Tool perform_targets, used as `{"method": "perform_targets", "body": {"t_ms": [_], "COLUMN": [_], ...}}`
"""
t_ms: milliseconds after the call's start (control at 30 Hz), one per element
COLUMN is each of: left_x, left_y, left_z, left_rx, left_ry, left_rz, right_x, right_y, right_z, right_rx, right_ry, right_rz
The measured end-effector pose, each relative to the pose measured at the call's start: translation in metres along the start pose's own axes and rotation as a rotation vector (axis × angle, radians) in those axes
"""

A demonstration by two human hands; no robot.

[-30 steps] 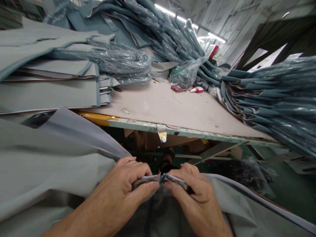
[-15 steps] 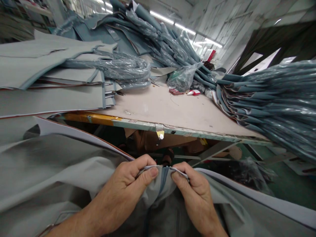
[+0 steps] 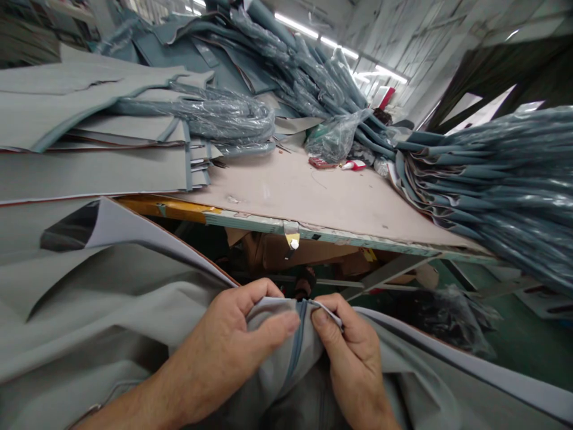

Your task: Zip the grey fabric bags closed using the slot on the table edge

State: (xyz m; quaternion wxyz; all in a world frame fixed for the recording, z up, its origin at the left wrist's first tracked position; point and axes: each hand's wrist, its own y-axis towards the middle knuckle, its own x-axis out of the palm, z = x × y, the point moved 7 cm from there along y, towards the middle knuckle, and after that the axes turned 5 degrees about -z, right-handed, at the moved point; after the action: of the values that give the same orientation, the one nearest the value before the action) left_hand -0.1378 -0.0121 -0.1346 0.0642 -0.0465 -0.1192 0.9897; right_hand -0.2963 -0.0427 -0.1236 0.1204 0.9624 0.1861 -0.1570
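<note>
A large sheet of grey fabric point(image 3: 134, 304) with a pale underside spreads across the front of the view. Down its middle runs a narrow blue-grey strip point(image 3: 297, 343); whether it is a zip or a seam binding I cannot tell. My left hand point(image 3: 233, 340) grips the fabric's top edge just left of the strip, its thumb stretched over the front and its fingers behind. On the right of the strip, my right hand point(image 3: 351, 349) pinches the same edge between thumb and bent forefinger. The fingers behind the cloth are partly hidden.
Beyond the fabric stands a table point(image 3: 286, 185) with a metal clip point(image 3: 292, 236) on its front edge. Stacked grey panels point(image 3: 98, 170) lie at left, plastic-wrapped blue-grey pieces point(image 3: 505, 173) at right. A small red-and-white bottle point(image 3: 353, 165) rests near a clear plastic bag point(image 3: 333, 140).
My left thumb has straightened and moved right, toward the blue-grey strip. The fabric at far left has folded over, showing a dark patch. My right hand has barely moved.
</note>
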Motion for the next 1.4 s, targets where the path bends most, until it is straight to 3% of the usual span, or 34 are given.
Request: {"method": "perform_targets", "body": {"t_ms": [100, 667, 833, 933, 1033, 1133, 1200, 1267, 1400], "left_x": [0.001, 0.004, 0.005, 0.005, 0.006, 0.002, -0.006, -0.022, -0.064], "left_y": [-0.001, 0.003, 0.004, 0.005, 0.007, 0.01, 0.009, 0.007, 0.0], "left_z": [-0.001, -0.017, -0.021, -0.022, -0.022, -0.026, -0.026, -0.018, 0.021], "left_rx": [-0.039, -0.046, -0.071, -0.08, -0.107, -0.182, -0.201, -0.164, -0.022], "left_ry": [0.042, -0.187, -0.268, -0.306, -0.372, -0.499, -0.577, -0.624, -0.668], "left_rz": [0.002, -0.113, -0.125, -0.11, -0.108, -0.057, 0.003, 0.073, 0.203], "right_x": [0.002, 0.002, 0.002, 0.003, 0.002, 0.005, 0.003, -0.015, -0.075], "right_y": [0.0, 0.001, 0.0, -0.001, -0.005, -0.016, -0.021, -0.021, -0.007], "right_z": [0.004, 0.007, 0.004, -0.003, -0.025, -0.053, -0.063, -0.068, -0.05], "right_rx": [0.024, 0.02, -0.035, -0.13, -0.372, -0.682, -0.751, -0.687, -0.345], "right_ry": [-0.004, -0.008, -0.055, -0.14, -0.345, -0.568, -0.597, -0.433, 0.271], "right_rz": [-0.044, -0.085, -0.049, -0.006, 0.041, 0.009, -0.072, -0.042, 0.254]}}
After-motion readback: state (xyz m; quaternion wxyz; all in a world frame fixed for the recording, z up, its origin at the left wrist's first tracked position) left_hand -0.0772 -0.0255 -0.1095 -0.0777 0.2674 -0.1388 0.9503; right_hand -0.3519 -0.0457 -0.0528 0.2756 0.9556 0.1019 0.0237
